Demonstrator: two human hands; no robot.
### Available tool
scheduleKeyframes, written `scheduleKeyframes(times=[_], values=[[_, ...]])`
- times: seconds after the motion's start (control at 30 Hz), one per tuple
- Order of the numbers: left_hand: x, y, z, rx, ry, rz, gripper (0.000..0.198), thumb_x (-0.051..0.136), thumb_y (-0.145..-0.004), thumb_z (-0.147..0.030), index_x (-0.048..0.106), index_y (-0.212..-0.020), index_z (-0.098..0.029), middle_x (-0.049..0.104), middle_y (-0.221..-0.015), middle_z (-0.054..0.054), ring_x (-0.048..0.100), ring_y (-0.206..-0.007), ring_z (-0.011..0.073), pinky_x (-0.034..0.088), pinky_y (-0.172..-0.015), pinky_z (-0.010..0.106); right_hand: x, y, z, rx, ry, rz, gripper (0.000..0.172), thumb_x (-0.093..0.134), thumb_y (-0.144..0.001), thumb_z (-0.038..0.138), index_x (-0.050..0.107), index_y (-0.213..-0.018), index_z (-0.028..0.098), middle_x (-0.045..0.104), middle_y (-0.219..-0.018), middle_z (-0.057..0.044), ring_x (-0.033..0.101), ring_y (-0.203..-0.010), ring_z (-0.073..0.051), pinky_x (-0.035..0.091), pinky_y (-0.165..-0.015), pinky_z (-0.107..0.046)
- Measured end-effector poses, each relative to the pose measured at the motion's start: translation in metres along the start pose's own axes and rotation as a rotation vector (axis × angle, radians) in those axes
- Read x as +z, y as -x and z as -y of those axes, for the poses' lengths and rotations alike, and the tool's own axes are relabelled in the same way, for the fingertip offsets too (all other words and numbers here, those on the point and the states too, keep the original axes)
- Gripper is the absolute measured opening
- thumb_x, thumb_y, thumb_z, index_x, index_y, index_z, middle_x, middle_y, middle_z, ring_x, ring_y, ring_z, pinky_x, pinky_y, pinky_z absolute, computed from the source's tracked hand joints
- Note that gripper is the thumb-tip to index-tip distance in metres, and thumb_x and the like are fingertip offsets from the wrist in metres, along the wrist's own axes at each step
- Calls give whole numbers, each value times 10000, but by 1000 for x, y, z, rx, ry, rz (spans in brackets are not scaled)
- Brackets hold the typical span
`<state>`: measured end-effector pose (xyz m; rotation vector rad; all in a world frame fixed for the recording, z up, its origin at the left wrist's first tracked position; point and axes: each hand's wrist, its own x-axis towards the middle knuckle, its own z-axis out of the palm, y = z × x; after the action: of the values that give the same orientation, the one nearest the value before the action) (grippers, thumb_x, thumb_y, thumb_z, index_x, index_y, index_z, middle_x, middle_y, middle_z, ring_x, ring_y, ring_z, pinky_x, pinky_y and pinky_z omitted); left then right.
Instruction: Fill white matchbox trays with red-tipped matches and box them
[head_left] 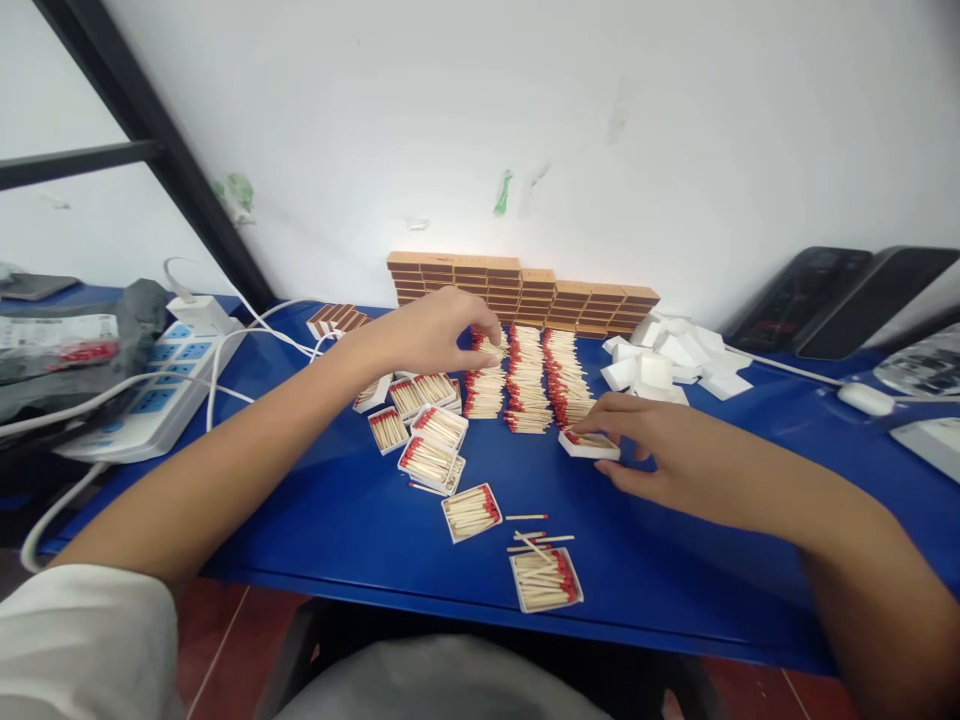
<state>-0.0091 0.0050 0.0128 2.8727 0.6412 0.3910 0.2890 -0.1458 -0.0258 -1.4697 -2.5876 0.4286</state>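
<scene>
My left hand (435, 332) reaches over the blue table (345, 520) and pinches red-tipped matches at the top of the left row of loose matches (486, 385). My right hand (664, 450) grips a small white tray of matches (589, 443) beside the right row of matches (564, 380). A middle row of matches (526, 380) lies between them. Several filled white trays (427, 440) sit under my left forearm. Two more filled trays (471, 512) (545, 580) lie nearer the front edge, with a few stray matches (534, 540).
Brown matchbox sleeves (517, 290) are stacked against the white wall. Empty white trays (667, 360) are piled at the right. A power strip (169, 385) with cables lies at the left; dark devices (832, 300) and a white mouse (864, 398) at the right.
</scene>
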Motion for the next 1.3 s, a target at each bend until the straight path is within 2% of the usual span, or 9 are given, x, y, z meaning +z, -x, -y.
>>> scheduleKeyframes(times=[0.13, 0.3, 0.5, 0.6, 0.8, 0.97, 1.1, 1.3], values=[[-1, 1, 0, 1, 7, -6, 241, 693, -951, -367, 792, -1089, -196, 802, -1094, 72, 723, -987, 207, 501, -899, 354, 3, -2, -4, 10, 9, 61, 365, 586, -1001, 346, 722, -1338, 307, 717, -1309, -76, 712, -1108, -283, 587, -921, -446], [-2, 1, 1, 20, 2, -7, 237, 687, -959, -364, 792, -1088, -194, 800, -1088, 67, 721, -979, 203, 495, -890, 346, 3, -5, -3, 42, 4, 23, 371, 552, -1018, 361, 729, -1332, 271, 737, -1318, -95, 719, -1107, -296, 582, -928, -463], [-2, 1, 0, 14, -8, -11, 237, 697, -950, -363, 794, -1083, -193, 797, -1076, 66, 720, -971, 204, 493, -879, 343, 1, -10, -5, 111, 58, -33, 377, 534, -1032, 504, 767, -1196, 258, 771, -1085, -94, 709, -901, -272, 539, -764, -401], [-3, 1, -2, 8, -14, -7, 243, 694, -953, -365, 794, -1090, -191, 798, -1079, 64, 722, -978, 203, 493, -885, 342, 2, -13, -6, 137, 113, -56, 399, 489, -1042, 528, 755, -1135, 246, 746, -1037, -98, 687, -855, -261, 505, -727, -385], [-3, 0, -4, 10, -5, -2, 242, 694, -954, -362, 796, -1086, -187, 802, -1068, 64, 723, -966, 198, 495, -888, 345, 6, -10, -10, 150, 202, -100, 374, 467, -1045, 486, 735, -1113, 235, 736, -1044, -95, 683, -833, -255, 486, -733, -387], [-2, 0, -4, -9, 1, 8, 255, 689, -948, -366, 796, -1094, -185, 803, -1074, 73, 724, -965, 201, 498, -881, 343, 7, -6, -11, 146, 285, -159, 327, 547, -1010, 456, 701, -1190, 230, 742, -1041, -93, 696, -847, -264, 472, -707, -368], [-2, 0, -5, -17, 7, 11, 265, 675, -944, -361, 798, -1105, -190, 805, -1083, 79, 723, -966, 205, 507, -881, 352, 9, -6, -9, 79, 258, -121, 345, 642, -955, 418, 669, -1259, 258, 705, -1179, -92, 673, -783, -219, 467, -664, -349], [-1, -1, -5, -5, 16, 14, 251, 680, -946, -377, 795, -1086, -203, 814, -1074, 78, 732, -969, 207, 513, -883, 355, 9, -9, -9, 60, 241, -99, 290, 630, -945, 371, 697, -1194, 237, 684, -1158, -95, 670, -809, -218, 472, -668, -354]])
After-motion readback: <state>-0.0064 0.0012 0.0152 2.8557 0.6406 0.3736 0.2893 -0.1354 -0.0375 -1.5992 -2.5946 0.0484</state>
